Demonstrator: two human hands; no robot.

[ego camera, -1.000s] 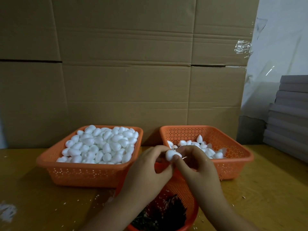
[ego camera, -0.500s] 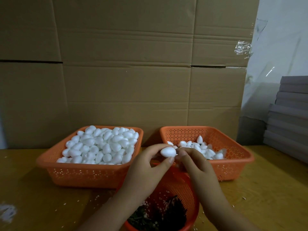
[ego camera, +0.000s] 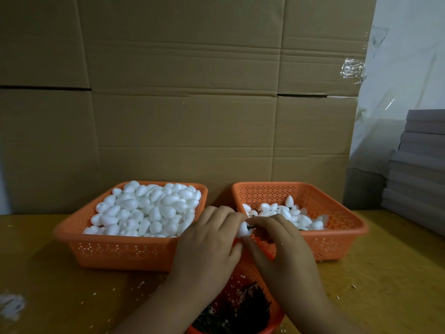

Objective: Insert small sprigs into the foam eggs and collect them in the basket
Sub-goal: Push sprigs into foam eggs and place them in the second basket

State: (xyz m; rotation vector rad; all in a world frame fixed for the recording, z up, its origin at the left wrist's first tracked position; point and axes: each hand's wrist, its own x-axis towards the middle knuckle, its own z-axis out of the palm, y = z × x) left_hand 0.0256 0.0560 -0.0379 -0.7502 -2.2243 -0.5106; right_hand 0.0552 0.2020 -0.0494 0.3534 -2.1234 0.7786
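Observation:
My left hand (ego camera: 209,247) grips a white foam egg (ego camera: 242,229) between its fingers and thumb. My right hand (ego camera: 281,247) pinches a dark sprig (ego camera: 251,227) whose tip sits in the egg's end. Both hands meet above the gap between two orange baskets. The left orange basket (ego camera: 115,251) is heaped with plain foam eggs (ego camera: 147,210). The right orange basket (ego camera: 337,239) holds several eggs (ego camera: 289,213) along its near side. A round orange bowl (ego camera: 250,273) with dark sprigs (ego camera: 240,312) sits under my wrists, partly hidden.
All stands on a yellow wooden table (ego camera: 385,285) dotted with white foam crumbs. A cardboard wall (ego camera: 183,104) rises right behind the baskets. Stacked grey boards (ego camera: 419,169) sit at the right edge. A white foam smear (ego camera: 12,307) lies at the near left.
The hands have dropped slightly and closed together. The egg turned in my left hand, and the dark sprig held by my right hand now sticks into its end.

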